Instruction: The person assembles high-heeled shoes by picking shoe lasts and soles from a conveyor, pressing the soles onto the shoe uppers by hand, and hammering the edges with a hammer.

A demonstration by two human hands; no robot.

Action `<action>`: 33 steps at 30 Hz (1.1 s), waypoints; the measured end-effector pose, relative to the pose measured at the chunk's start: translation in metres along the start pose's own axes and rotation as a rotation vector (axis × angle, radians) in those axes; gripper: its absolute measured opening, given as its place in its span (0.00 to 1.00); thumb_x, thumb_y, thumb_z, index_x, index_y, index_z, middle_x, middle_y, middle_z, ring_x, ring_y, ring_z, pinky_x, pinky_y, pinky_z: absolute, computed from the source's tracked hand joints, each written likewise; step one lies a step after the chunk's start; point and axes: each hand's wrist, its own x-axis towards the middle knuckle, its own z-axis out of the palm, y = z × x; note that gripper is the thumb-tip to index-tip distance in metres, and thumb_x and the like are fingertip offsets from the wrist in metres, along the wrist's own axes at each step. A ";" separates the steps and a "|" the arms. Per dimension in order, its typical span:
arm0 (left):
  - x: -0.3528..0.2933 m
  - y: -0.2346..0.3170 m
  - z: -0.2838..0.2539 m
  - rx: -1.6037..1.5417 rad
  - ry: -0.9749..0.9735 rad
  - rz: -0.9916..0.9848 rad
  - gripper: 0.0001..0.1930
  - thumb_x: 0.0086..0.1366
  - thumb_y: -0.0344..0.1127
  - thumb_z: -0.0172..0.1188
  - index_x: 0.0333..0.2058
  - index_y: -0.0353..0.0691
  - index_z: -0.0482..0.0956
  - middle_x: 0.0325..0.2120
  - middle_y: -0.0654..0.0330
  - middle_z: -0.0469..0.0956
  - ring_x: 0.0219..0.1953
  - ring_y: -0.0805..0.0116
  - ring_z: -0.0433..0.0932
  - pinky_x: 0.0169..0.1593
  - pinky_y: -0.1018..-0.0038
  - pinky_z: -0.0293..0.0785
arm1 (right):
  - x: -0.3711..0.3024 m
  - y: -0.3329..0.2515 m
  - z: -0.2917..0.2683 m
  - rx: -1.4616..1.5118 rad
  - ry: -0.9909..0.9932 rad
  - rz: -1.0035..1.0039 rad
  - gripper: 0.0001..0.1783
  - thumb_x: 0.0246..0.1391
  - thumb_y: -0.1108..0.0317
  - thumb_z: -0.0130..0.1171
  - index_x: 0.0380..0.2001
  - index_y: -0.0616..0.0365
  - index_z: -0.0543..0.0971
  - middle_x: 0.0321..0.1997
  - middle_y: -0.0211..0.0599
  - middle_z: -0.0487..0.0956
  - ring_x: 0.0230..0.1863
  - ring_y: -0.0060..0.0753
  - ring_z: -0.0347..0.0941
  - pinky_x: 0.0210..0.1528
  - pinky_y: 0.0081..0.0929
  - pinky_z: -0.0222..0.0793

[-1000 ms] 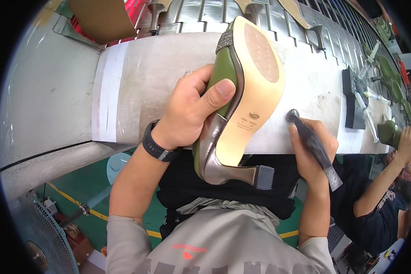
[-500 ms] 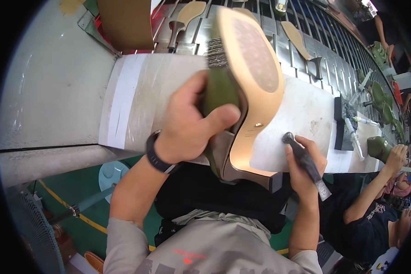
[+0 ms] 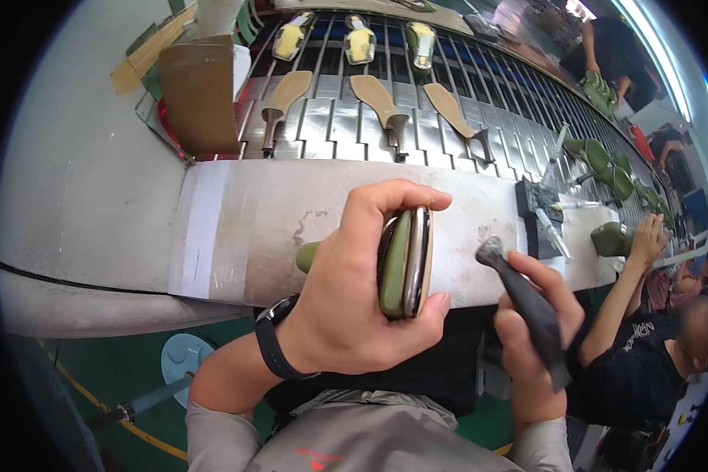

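My left hand, with a black band on its wrist, grips a high-heeled shoe built on a green last. The toe end points toward me, showing the sole edge side-on; my fingers and palm hide most of the rest. Part of the green last sticks out left of the hand. My right hand is closed round a dark-handled hammer, its rounded metal head up and apart from the shoe. Both hands are over the near edge of a pale worktop.
A black block with syringes stands at right. Beyond the worktop, a slatted metal conveyor carries tan heeled soles and yellow-topped pieces. A cardboard box stands left. At right a co-worker's hand touches a green last.
My left hand has turned the shoe from sole showing to toe end toward me and brought it lower. The hammer stays in my right hand. My view now takes in more of the conveyor.
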 end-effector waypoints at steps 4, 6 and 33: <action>0.000 -0.003 0.021 0.099 0.073 0.121 0.43 0.56 0.25 0.68 0.69 0.31 0.59 0.59 0.44 0.76 0.60 0.59 0.77 0.64 0.64 0.72 | 0.019 -0.039 -0.027 0.385 -0.355 -0.225 0.36 0.49 0.56 0.82 0.56 0.67 0.83 0.23 0.32 0.83 0.20 0.23 0.79 0.24 0.23 0.71; -0.002 -0.009 0.029 0.159 0.087 0.162 0.42 0.54 0.25 0.68 0.69 0.30 0.62 0.58 0.44 0.77 0.59 0.55 0.78 0.64 0.63 0.73 | 0.042 -0.070 -0.029 -0.055 -0.602 -0.215 0.34 0.46 0.60 0.83 0.55 0.63 0.85 0.23 0.32 0.83 0.18 0.29 0.79 0.24 0.24 0.72; -0.119 -0.144 0.035 1.012 0.241 0.402 0.33 0.76 0.53 0.60 0.69 0.38 0.64 0.66 0.44 0.74 0.69 0.46 0.74 0.76 0.35 0.52 | -0.058 0.058 0.055 0.291 -0.332 0.371 0.22 0.56 0.71 0.73 0.54 0.64 0.85 0.38 0.36 0.89 0.36 0.16 0.81 0.42 0.18 0.75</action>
